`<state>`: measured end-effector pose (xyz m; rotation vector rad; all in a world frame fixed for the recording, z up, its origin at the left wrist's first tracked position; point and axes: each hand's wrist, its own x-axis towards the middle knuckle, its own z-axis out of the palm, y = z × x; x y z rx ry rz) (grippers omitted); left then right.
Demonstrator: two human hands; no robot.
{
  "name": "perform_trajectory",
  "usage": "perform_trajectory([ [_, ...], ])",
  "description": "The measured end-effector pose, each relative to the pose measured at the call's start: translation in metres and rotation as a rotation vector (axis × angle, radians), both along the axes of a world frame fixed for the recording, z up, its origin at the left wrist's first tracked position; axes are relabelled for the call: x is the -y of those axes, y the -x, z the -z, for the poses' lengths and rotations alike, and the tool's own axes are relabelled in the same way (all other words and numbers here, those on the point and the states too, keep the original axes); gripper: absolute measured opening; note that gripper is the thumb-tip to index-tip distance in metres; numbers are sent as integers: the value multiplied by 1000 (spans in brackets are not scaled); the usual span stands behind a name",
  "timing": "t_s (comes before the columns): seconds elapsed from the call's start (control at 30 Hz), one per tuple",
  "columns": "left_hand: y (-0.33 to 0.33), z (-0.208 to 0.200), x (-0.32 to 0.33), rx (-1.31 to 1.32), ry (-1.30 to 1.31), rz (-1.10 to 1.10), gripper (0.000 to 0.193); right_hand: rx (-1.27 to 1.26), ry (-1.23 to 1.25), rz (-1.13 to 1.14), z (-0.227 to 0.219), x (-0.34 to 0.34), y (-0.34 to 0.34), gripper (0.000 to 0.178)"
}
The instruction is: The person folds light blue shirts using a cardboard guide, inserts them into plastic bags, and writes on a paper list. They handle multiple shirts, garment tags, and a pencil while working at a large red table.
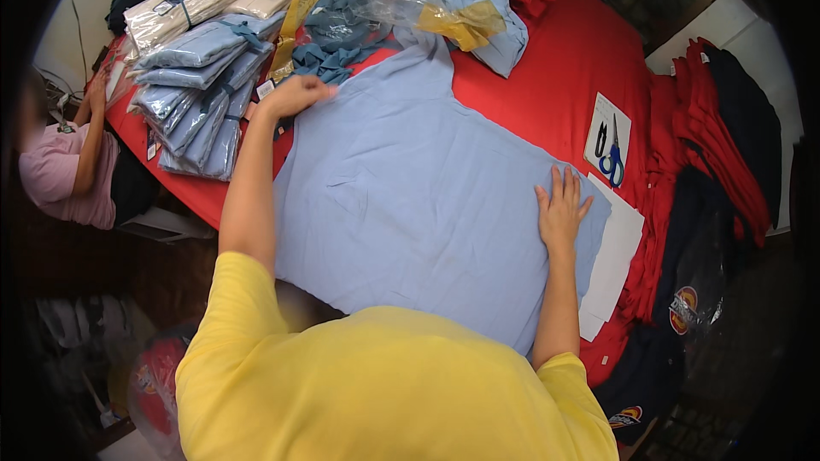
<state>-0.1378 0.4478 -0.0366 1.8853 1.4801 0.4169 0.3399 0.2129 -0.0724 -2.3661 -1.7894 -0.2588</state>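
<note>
A light blue cloth garment [410, 196], seemingly a shirt, lies spread over the red-covered table in front of me, with a few creases across it. At its upper left edge, my left hand [292, 96] is closed, its fingertips pinched at the cloth; their tips are slightly blurred. My right hand [561, 212] rests flat on the garment's right part, fingers spread. White paper sheets [617, 243] stick out from under the garment's right edge. The near edge of the cloth reaches my body and is partly hidden by my yellow shirt.
Bagged, folded light blue garments [196, 107] are stacked at the left. Yellow tape-like strips [465, 24] and clear plastic lie at the back. Blue-handled scissors [612, 162] sit on a white card at right, near red garments [717, 137]. A person in pink [73, 166] sits far left.
</note>
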Motion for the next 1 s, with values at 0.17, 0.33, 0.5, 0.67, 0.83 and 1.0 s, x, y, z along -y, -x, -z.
perform_trajectory([
  [0.17, 21, 16, 11, 183, -73, -150, 35, -3, 29, 27, -4, -3, 8, 52],
  [0.33, 14, 0, 71, -119, -536, -307, 36, 39, -35, 12, -8, 25, 8, 48],
  [0.5, 32, -30, 192, -526, 15, -513, 46, -106, 48, -151, -37, 116, 66, 49],
  [0.67, 64, 26, 205, -94, 57, -279, 37, -94, 12, -175, -1, 141, 92, 51],
  [0.83, 78, 28, 187, 750, 264, -501, 33, -159, 18, -143, -2, 140, 87, 46],
  [1.0, 87, 17, 195, 302, -74, -542, 40, -126, -234, -7, -10, 148, 29, 36],
])
